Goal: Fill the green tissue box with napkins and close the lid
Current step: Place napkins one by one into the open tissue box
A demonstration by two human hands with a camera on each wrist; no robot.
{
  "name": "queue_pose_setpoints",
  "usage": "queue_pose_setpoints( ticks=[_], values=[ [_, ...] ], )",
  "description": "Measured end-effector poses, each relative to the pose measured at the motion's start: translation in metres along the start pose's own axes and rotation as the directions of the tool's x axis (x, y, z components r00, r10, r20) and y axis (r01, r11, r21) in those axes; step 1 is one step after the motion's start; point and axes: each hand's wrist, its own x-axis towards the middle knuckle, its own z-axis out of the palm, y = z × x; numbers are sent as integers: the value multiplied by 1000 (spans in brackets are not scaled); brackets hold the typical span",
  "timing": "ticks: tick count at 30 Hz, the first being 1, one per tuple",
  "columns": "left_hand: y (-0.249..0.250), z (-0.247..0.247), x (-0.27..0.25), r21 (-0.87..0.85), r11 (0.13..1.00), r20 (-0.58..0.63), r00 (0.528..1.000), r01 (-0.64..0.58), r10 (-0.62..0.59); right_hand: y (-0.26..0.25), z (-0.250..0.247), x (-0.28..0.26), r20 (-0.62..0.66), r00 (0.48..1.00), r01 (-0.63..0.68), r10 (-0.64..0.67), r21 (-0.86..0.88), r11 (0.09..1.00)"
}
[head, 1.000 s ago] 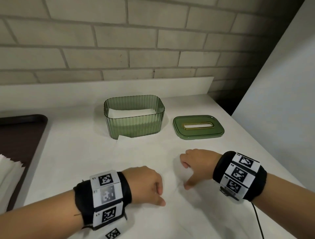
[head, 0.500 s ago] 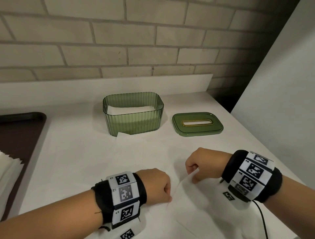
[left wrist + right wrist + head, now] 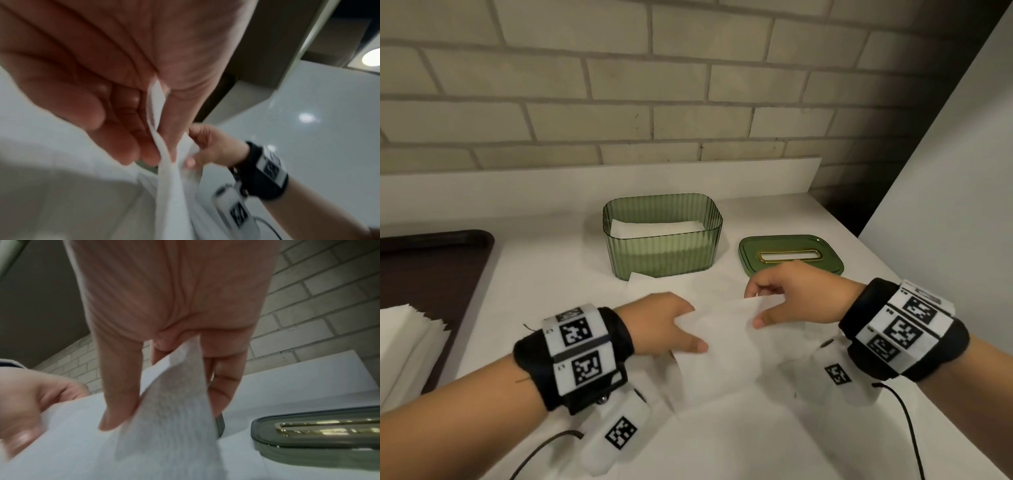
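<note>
My ribbed translucent green tissue box (image 3: 662, 240) near the worktop's back edge already holds some napkins; its green gold-slotted lid (image 3: 791, 255) lies beside it, still off. My left hand (image 3: 666, 323) and right hand (image 3: 787, 294) pinch a white paper napkin (image 3: 717, 346), raised off the worktop since a second ago.

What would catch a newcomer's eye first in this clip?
Both hands, left and right, pinch a white napkin lifted off the table in the foreground. Behind them stands the open green tissue box, napkins already inside, its lid lying to its right.
</note>
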Motion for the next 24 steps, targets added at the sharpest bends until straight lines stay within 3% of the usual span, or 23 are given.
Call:
queue_pose_setpoints(
  ticks=[3,9,13,16,20,24],
  values=[
    [-9,-21,-7,-53,998,-53,998,17,-20,0,5,5,-23,1000,3,-3,-2,1000],
    [-24,-37,-17,-89,995,-105,993,35,-44,-4,13,6,50,999,-5,9,-85,996],
    [-30,-41,-21,-128,990,-144,987,55,-74,-8,10,7,-11,1000,-29,29,-44,999],
    [-36,-43,-25,-178,980,-171,978,85,-116,-9,11,10,-101,992,-62,79,169,984],
    [-47,-51,-26,-262,958,-224,957,121,-182,-12,8,17,-136,971,-82,199,589,804],
    [-43,-61,-21,-361,931,-330,926,58,-186,-17,3,27,-196,925,-82,327,735,674]
  ],
)
